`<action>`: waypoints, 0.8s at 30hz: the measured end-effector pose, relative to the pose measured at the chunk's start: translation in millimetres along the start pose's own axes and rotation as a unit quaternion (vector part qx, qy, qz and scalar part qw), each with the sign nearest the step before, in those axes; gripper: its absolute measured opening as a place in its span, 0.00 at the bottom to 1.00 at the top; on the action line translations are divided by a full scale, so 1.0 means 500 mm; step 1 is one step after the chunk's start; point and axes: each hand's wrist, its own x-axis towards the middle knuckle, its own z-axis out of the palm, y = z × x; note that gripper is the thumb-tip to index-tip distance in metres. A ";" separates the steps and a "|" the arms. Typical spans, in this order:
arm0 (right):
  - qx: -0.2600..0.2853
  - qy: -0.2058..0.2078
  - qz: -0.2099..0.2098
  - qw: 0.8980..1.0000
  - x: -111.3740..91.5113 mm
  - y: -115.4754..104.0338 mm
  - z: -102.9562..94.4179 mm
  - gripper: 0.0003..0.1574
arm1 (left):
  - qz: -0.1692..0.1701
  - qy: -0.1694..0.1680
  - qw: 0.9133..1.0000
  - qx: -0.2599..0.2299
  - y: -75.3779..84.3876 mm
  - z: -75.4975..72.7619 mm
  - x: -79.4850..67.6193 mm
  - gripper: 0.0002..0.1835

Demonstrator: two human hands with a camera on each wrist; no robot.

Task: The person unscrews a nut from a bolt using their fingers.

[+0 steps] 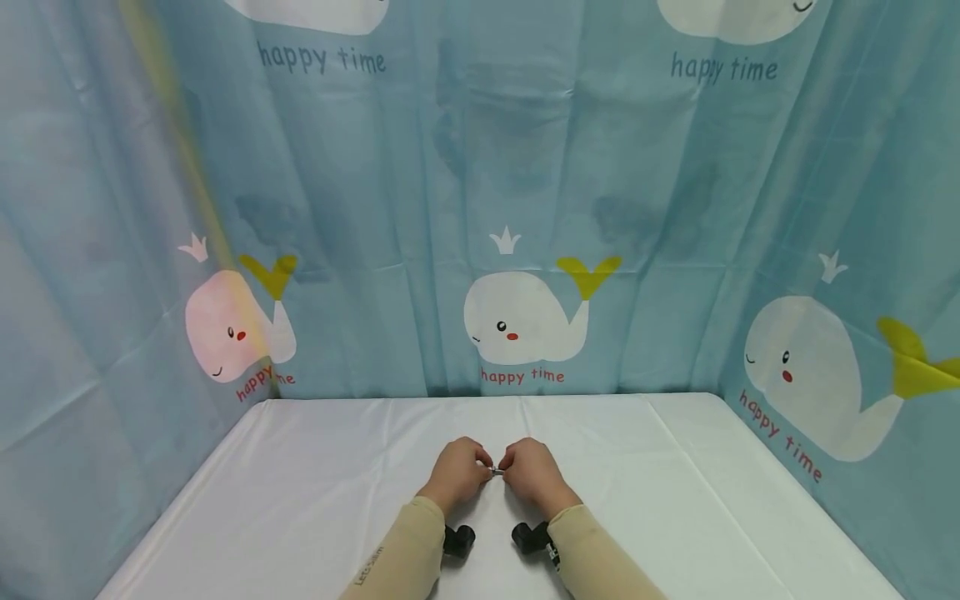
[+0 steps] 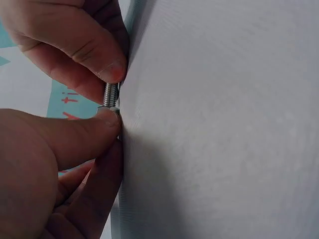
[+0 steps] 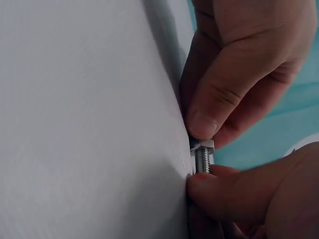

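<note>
A small silver bolt spans the gap between my two hands, low over the white table. My left hand pinches its hexagonal end between thumb and finger. On the other side, my right hand pinches the threaded end. Close up in the right wrist view, the hexagonal metal piece sits right at the left thumb, and bare thread runs from it to the right thumb. I cannot tell whether this piece is a nut or the bolt's head. Fingers hide both ends of the bolt.
A white cloth covers the table under the hands. Behind and at both sides hangs a blue curtain with printed whales. Black wrist cameras are worn below each hand, over beige sleeves.
</note>
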 end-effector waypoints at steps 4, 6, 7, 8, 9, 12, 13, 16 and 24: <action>-0.014 -0.001 -0.001 1.000 -0.003 -0.006 -0.002 0.05 | 0.006 -0.009 1.000 0.025 0.008 -0.002 -0.001 0.05; -0.019 -0.003 0.000 1.000 -0.004 -0.010 -0.003 0.05 | 0.000 -0.018 0.999 0.026 0.010 -0.003 -0.001 0.06; -0.021 -0.003 0.001 1.000 -0.005 -0.012 -0.003 0.06 | -0.006 -0.022 0.999 0.024 0.010 -0.004 -0.001 0.07; -0.021 -0.003 0.002 1.000 -0.005 -0.015 -0.003 0.06 | -0.009 -0.024 0.999 0.020 0.010 -0.004 -0.001 0.07; -0.020 -0.001 0.003 1.000 -0.006 -0.017 -0.005 0.07 | -0.010 -0.022 1.000 0.015 0.009 -0.005 -0.002 0.07; -0.026 0.011 -0.001 1.000 -0.007 -0.026 -0.011 0.08 | -0.002 -0.017 1.000 -0.011 0.007 -0.014 -0.006 0.05; -0.031 0.014 -0.005 0.999 -0.008 -0.028 -0.014 0.08 | 0.003 -0.017 1.000 -0.021 0.006 -0.017 -0.009 0.04; -0.050 0.023 -0.030 0.998 -0.013 -0.036 -0.029 0.07 | 0.003 -0.030 0.996 -0.079 0.006 -0.030 -0.019 0.03; -0.026 0.028 -0.039 0.998 -0.033 -0.062 -0.075 0.05 | -0.026 -0.040 0.970 -0.237 0.024 -0.054 -0.051 0.02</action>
